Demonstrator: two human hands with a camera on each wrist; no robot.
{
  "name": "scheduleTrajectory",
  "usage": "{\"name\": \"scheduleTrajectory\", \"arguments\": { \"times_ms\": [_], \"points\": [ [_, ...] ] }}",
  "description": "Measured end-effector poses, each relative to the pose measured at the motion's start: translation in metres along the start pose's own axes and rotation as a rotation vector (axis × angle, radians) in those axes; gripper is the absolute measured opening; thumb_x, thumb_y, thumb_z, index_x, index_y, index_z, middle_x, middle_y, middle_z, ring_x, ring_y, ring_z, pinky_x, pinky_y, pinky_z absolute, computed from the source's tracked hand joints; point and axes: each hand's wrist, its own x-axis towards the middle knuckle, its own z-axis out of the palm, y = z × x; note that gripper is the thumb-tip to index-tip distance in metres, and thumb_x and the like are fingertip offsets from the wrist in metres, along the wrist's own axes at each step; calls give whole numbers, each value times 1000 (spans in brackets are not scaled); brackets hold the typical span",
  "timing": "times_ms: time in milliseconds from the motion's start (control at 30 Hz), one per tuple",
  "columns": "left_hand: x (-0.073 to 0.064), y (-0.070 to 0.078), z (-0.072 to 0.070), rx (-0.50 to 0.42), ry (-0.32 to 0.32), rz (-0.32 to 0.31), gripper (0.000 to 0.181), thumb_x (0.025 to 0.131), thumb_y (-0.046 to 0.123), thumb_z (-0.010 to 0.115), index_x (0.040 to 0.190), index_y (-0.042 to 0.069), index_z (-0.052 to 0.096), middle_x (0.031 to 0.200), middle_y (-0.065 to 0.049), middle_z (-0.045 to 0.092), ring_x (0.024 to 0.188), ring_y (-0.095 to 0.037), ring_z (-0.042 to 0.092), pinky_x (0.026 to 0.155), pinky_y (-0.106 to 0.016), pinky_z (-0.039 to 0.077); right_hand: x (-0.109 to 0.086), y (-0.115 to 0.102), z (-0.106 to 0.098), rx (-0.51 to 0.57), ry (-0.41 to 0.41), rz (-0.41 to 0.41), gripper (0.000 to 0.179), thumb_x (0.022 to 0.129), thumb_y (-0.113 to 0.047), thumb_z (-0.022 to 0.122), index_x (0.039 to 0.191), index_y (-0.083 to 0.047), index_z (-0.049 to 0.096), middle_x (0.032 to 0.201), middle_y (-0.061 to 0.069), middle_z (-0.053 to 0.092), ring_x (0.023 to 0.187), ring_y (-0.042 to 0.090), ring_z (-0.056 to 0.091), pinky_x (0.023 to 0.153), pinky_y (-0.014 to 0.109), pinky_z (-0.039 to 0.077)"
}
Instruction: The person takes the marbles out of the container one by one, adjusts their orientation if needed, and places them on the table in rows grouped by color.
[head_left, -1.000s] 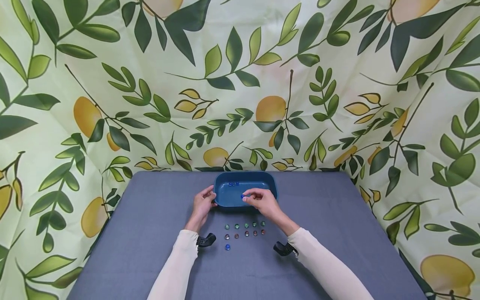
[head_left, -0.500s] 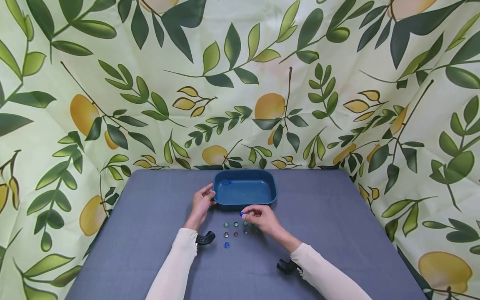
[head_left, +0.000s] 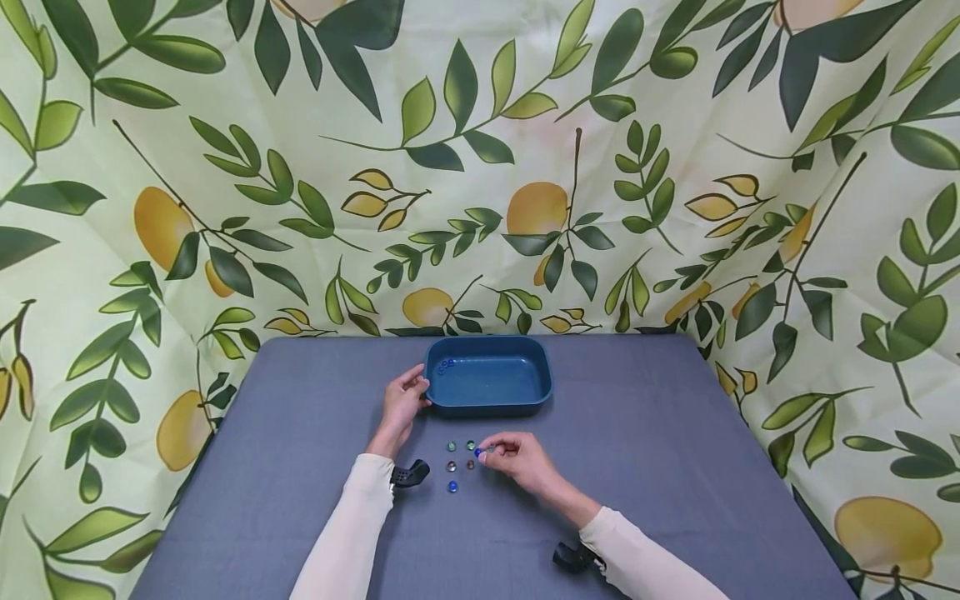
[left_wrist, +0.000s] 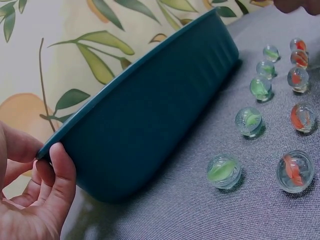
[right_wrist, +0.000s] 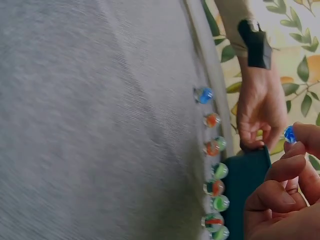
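Note:
My left hand (head_left: 402,408) pinches the left end of a blue plastic tub (head_left: 489,411), thumb outside the rim. Between the thumb and fingertips of my right hand (head_left: 517,460) is a blue marble (right_wrist: 290,134), held above the marbles laid out in front of the tub. Green-swirled marbles (left_wrist: 224,171) form one row and orange-swirled marbles (left_wrist: 295,171) a second row nearer me. A single blue marble (head_left: 453,487) lies in front of the orange row's left end. In the head view, my right hand hides the right part of both rows. A few blue marbles (head_left: 446,365) sit inside the tub's left end.
A grey cloth (head_left: 315,367) covers the table. Behind it and at the sides hangs a leaf-and-fruit patterned curtain (head_left: 450,208). Each wrist carries a black camera mount (head_left: 410,474).
My right hand has come out from over the tub toward me, then left over the rows, still pinching the blue marble. The marbles in the tub have shifted left. My left hand stays on the rim.

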Motion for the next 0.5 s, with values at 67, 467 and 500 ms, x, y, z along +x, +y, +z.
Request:
{"name": "scheduleTrajectory", "arguments": {
  "times_ms": [67,467,500],
  "points": [
    [0,0,0,3,2,-2,43,97,5,55,140,4,52,103,-5,51,85,-16,54,62,-20,52,-2,4,2,9,-15,0,20,86,-15,75,101,-2,73,68,-7,55,56,2,44,50,18,38],
    [0,-1,1,-4,17,5,43,97,4,56,140,2,53,101,-4,51,83,-15,54,62,-21,52,-8,18,16,-55,-35,10,16,83,-13,77,95,-3,75,68,-6,55,54,-2,42,49,15,34],
    [0,-1,1,-6,17,5,43,97,4,56,139,2,53,101,-4,51,84,-15,54,62,-20,52,-8,18,17,-74,-28,8,15,83,-12,77,95,-3,75,69,-5,54,54,-3,42,50,15,34]
  ]
}}
